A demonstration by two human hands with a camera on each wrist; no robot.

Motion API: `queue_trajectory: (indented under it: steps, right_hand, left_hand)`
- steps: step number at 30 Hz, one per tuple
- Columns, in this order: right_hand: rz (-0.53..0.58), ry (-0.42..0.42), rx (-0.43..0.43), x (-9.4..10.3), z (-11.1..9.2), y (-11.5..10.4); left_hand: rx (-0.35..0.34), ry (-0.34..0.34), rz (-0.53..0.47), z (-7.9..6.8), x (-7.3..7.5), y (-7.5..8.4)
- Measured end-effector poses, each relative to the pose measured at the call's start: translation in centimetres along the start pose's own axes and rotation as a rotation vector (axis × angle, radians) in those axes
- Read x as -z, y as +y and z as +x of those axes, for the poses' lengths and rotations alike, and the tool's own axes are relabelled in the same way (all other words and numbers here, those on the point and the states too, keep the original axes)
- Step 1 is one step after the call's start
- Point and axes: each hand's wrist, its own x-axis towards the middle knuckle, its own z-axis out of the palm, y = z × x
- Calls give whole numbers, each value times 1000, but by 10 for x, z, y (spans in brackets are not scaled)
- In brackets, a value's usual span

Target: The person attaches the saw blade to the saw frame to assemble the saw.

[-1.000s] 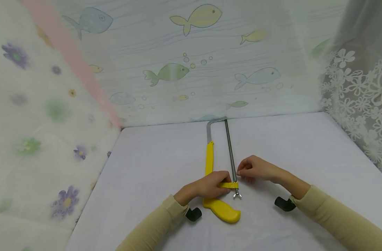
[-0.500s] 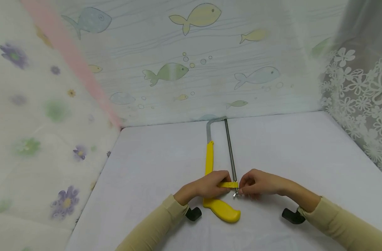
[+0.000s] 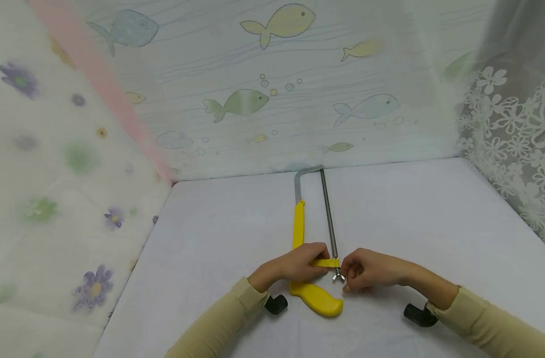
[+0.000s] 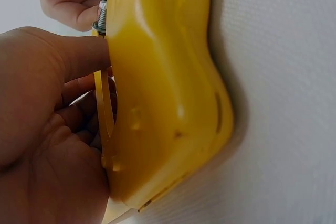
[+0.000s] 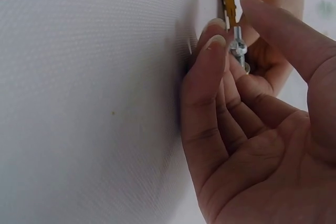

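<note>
A hacksaw (image 3: 298, 223) with a yellow handle (image 3: 323, 302) lies on the white cloth, its grey bow and blade (image 3: 328, 214) pointing away from me. My left hand (image 3: 302, 262) grips its yellow crosspiece (image 4: 105, 108), fingers curled round it; the left wrist view has the handle large in front. At the crosspiece's end sits a silver wing nut (image 3: 339, 276). My right hand (image 3: 374, 271) is right beside that nut, fingers bent and thumb apart from them. In the right wrist view the threaded end and nut (image 5: 239, 48) show between thumb and fingers, with no pinch on them.
The white table (image 3: 227, 209) reaches back to a fish-printed curtain (image 3: 290, 64), close to the saw's far end. Flower-printed fabric (image 3: 75, 223) hangs at the left, lacy fabric (image 3: 513, 124) at the right. Black wrist-camera mounts (image 3: 421, 315) stick out below both sleeves.
My right hand has moved from beside the blade toward me to the wing nut, which changed its angle along the way. The left hand and the hacksaw have stayed in place.
</note>
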Motion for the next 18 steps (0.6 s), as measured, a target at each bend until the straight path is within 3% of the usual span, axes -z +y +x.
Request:
queue_trajectory:
  steps: [18]
  right_hand:
    - [-106, 63, 58, -3, 1, 4]
  left_hand:
    - [-4, 4, 13, -1, 0, 2]
